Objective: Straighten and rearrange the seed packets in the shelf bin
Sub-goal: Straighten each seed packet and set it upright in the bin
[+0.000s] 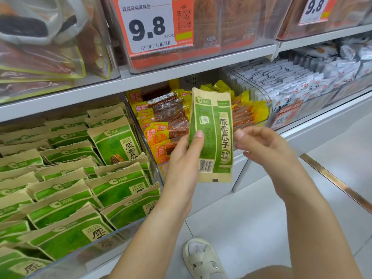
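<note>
Held upright in front of the shelf, well clear of the bins: one green-and-tan packet (212, 135), back side toward the camera, barcode near its lower edge. Gripped by the left hand (186, 158) along the packet's left edge, thumb (198, 137) pressed across the face at about mid-height, other fingers hidden behind. Bottom edge hanging free below the grip, top edge rising in front of the yellow-and-red snacks (165, 121). Just right of the packet, the right hand (263, 146), fingers loosely curled, tips close to the right edge (touching or not cannot be told), nothing in it. Below and left, the bin (128, 230) of matching packets (66, 188), lying in overlapping tilted rows, tops leaning toward the back, a few askew; one standing taller near the right wall (115, 146). Clear front lip of the bin low, open from above, with the shelf board (141, 81) overhead leaving a gap above the rows. Between this bin and the snacks, a clear divider wall (144, 137). Farther right, a bin of white sachets (302, 81). Above, a price tag (153, 25) reading 9.8. Open floor (261, 218) beneath both forearms, a pale sandal (201, 258) at the bottom.
</note>
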A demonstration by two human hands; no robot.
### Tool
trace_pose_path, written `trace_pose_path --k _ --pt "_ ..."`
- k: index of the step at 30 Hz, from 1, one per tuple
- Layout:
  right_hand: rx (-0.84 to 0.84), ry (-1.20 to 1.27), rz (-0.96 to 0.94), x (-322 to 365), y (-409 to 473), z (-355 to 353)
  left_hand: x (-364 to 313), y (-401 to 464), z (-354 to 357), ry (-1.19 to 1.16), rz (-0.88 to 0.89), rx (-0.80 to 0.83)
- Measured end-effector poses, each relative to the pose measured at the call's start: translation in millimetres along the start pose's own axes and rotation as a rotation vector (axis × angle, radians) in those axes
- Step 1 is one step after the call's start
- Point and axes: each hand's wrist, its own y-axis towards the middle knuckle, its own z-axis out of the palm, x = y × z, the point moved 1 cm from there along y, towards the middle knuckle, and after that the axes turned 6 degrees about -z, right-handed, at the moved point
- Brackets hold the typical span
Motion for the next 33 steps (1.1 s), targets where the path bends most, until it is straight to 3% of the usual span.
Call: trace_pose_path --k 9,13,19,24,33 --pt "-0.136 0.257 0.015 11 -1 14 1 2 -2 0.054 -0.124 0.028" --pt "-0.191 0.207 -0.11 10 -2 19 1 1 2 0.117 0.034 -0.002" --pt "-0.075 0.073 -0.302 10 -7 25 2 0 5 0.183 0.284 -0.124" --pt "-0.01 0.018 -0.401 11 -11 27 3 2 4 0.275 0.311 -0.148" --pt "-0.031 0.009 -0.395 13 -12 27 6 4 4 0.329 0.317 -0.135"
